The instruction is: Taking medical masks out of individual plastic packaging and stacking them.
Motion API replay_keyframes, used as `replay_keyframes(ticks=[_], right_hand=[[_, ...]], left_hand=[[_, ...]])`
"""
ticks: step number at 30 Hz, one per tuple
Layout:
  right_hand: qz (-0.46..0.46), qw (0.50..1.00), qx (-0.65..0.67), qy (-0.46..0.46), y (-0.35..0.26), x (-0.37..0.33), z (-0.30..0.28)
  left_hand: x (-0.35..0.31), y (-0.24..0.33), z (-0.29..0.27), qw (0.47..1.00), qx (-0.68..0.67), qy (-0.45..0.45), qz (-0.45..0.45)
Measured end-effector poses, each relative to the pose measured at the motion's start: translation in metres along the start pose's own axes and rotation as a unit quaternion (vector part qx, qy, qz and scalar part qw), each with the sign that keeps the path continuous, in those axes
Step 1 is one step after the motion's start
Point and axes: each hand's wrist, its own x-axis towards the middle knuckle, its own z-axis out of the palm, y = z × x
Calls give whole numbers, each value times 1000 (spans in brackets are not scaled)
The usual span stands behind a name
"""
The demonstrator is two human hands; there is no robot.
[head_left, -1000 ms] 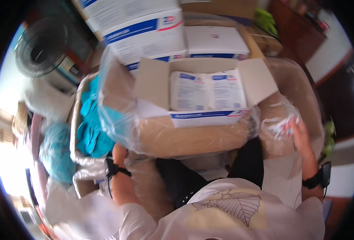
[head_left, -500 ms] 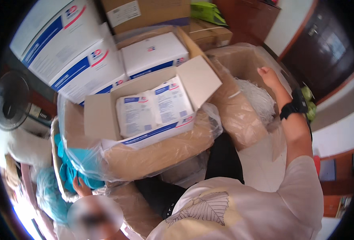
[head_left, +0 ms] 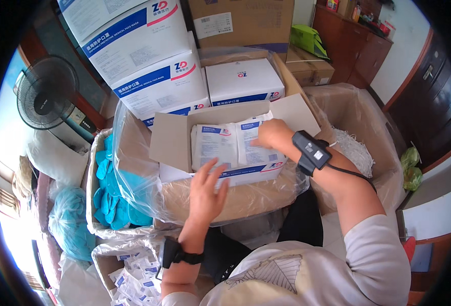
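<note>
An open white carton (head_left: pixel 225 176) with a blue band stands in front of me, its flaps spread. Two stacks of flat white packets with blue print fill it: a left packet (head_left: pixel 214 146) and a right packet (head_left: pixel 247 133). My right hand (head_left: pixel 277 136) is over the right packet, fingers curled down; whether it grips anything is hidden. At the carton's front wall my left hand (head_left: pixel 208 195) hangs with its fingers apart and nothing in it. Each wrist wears a black strapped device.
The carton rests on a plastic-lined brown box (head_left: pixel 225 203). Left are a bin of teal pieces (head_left: pixel 114 194) and a bin of small packets (head_left: pixel 136 280). On the right, a lined box holds white strings (head_left: pixel 352 153). White boxes (head_left: pixel 156 76) are stacked behind; a fan (head_left: pixel 47 94) stands left.
My right hand has moved left from above the box of strings to the carton's packets. My left hand has risen from beside the teal bin to the carton's front. The view has shifted.
</note>
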Motion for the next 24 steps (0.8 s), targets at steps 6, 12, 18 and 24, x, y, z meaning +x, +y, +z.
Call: replay_keyframes(ticks=[6,12,18,24], right_hand=[[73,994,29,-70,-18,-12,3],[71,988,137,-10,-7,-20,20],[107,964,228,86,-6,-22,32],[104,803,566,156,8,-10,44]], left_hand=[[17,-11,24,992,93,-66,58],[11,-13,26,995,43,-68,61],[10,-12,31,996,45,-45,69],[11,-12,33,996,44,-46,56]])
